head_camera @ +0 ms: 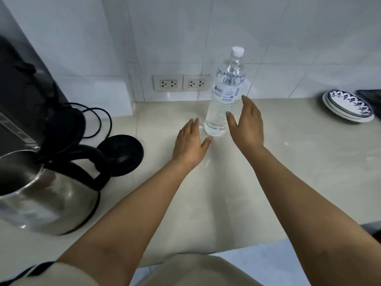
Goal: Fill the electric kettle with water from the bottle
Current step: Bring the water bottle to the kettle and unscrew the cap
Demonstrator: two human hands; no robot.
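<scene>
One kettle (51,193), frame-cropped | left hand (189,143), right hand (247,124) flank bottle (224,87)

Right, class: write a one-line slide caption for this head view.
Open left hand and right hand flank the capped water bottle; the kettle stands off its base.

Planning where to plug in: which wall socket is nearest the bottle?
The right socket, right beside the bottle in view; the left socket sits farther off.
</scene>
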